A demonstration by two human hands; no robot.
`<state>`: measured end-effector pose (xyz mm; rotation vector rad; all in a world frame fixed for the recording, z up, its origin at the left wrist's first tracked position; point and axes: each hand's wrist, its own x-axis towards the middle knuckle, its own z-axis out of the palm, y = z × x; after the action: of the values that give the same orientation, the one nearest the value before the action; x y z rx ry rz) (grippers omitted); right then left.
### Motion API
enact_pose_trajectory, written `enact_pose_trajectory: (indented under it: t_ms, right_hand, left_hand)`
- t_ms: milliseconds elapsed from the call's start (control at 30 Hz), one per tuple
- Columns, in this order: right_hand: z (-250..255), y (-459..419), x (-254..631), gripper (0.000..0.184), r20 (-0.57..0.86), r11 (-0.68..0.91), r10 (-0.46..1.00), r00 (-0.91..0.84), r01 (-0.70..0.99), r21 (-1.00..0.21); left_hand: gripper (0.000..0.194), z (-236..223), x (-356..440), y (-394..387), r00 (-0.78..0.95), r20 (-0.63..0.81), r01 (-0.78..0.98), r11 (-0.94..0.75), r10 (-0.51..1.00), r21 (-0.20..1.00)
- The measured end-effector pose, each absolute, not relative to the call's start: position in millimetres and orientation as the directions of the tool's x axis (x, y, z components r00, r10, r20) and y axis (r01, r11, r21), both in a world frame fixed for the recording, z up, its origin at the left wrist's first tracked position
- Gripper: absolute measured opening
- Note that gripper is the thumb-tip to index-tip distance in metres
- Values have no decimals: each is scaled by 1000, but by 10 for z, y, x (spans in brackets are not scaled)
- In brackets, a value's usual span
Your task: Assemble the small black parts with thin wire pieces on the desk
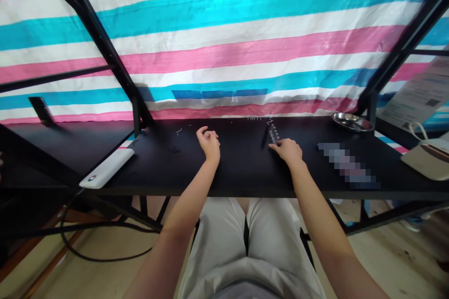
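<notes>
Small translucent strip [273, 132], knobbed along its length, upper part exposed, near end at the right hand [288, 150].

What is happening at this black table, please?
A person sits at the black table. Their right hand holds a small clear piece with rows of bumps. The left hand, fingers curled, is apart from it; I cannot tell whether it holds anything. A shiny metal dish stands at the back right, and a white device lies at the left.

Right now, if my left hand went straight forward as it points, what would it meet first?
Your left hand would probably meet the striped sheet behind the black table; the hand's height is unclear, so it may brush the table.
</notes>
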<state>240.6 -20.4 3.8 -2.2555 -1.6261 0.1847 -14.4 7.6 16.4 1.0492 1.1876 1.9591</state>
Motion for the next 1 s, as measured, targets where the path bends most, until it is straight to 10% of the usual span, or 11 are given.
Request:
enact_pose_trajectory:
  t_ms: [200,467,833,1000]
  right_hand:
    - [82,-245,2364,75,175,-291,899,401,847,-444]
    - [134,-255,2312,67,253,-259,868,428,823,-506]
    - [127,-275,2263,48,461,-98,786,411,820,-564]
    - [83,-338,2137,38,593,133,772,228,854,-502]
  left_hand:
    - [64,225,-269,140,-569,104,-246,-290,816,925]
    - [74,140,-348,229,-402,-204,-443,6,893,896]
    - [23,127,-327,243,-421,-171,-429,-30,891,903]
    - [26,145,-277,215,-139,-52,-432,-13,989,902]
